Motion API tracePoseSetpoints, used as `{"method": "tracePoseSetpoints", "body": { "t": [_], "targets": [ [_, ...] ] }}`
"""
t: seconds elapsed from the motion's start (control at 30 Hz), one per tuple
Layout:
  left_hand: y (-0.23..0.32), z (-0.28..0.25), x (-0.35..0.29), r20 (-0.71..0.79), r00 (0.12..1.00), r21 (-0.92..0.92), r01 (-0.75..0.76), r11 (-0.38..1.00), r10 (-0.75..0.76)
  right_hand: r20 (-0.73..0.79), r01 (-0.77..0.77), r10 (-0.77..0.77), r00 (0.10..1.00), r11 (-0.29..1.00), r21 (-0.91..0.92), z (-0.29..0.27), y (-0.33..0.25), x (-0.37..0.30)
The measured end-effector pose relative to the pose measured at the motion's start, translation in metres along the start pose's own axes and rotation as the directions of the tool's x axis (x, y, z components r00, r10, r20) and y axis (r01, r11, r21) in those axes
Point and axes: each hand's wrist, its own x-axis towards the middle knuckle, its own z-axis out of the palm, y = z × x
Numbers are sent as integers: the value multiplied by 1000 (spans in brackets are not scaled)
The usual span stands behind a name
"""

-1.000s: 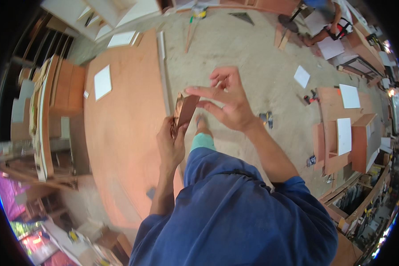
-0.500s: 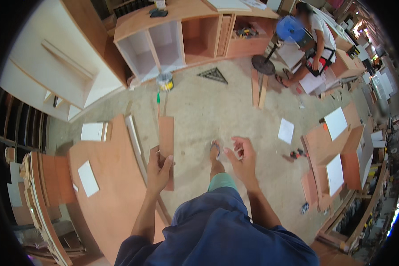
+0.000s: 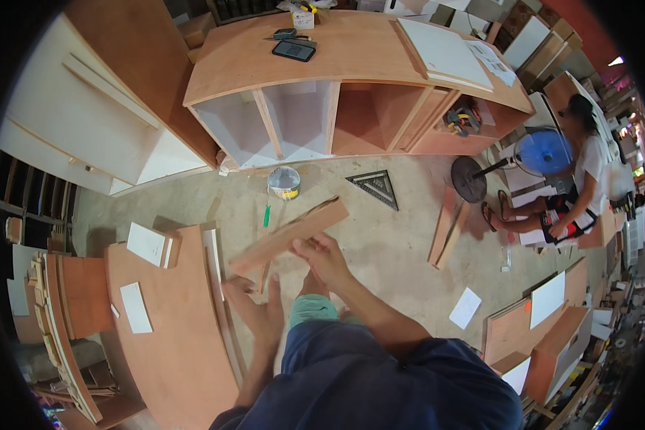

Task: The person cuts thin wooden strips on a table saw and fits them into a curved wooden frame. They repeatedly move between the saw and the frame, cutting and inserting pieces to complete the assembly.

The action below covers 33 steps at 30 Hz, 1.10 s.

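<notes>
A narrow strip of plywood (image 3: 288,235) slants up to the right in front of me, raised above the floor. My right hand (image 3: 325,259) is closed on its lower edge, near the middle. Just below the strip's left end is my left hand (image 3: 259,309), thumb and fingers apart; whether a fingertip touches the wood is hard to tell. Beyond the strip, a tub with a yellow label (image 3: 284,183) and a green-handled tool (image 3: 266,216) are on the floor. A black triangular speed square (image 3: 377,190) lies to their right.
A long wooden cabinet (image 3: 258,64) with open compartments spans the far side, a phone (image 3: 294,49) on top. To the left lies a large plywood panel (image 3: 165,344). Right of centre are loose wood strips (image 3: 448,229), a blue fan (image 3: 543,152) and a seated person (image 3: 584,168).
The plywood strip has gone from upright in my left hand to slanted in my right. My left hand has let go, and the view has shifted toward the cabinet.
</notes>
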Motion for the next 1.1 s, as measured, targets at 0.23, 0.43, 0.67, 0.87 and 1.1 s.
{"method": "tracePoseSetpoints", "body": {
  "t": [0.23,0.43,0.67,0.87,1.1],
  "targets": [
    [-45,196,236,385,872,-894,434,114,-302,76,-103,100,992,994,32,-22,-40,236],
    [-125,294,383,355,903,-932,361,-20,-241,83,22,155,984,359,-933,-113,-154,321],
    [-178,451,465,216,976,-976,214,-50,-35,639,333,-248,728,-687,-646,-202,-314,541],
    [-219,521,506,55,994,-998,52,32,98,537,351,99,838,-850,-391,-270,-279,607],
    [-208,536,538,-191,967,-981,-195,8,168,510,312,-223,831,-572,-759,-243,-258,573]
  ]
}}
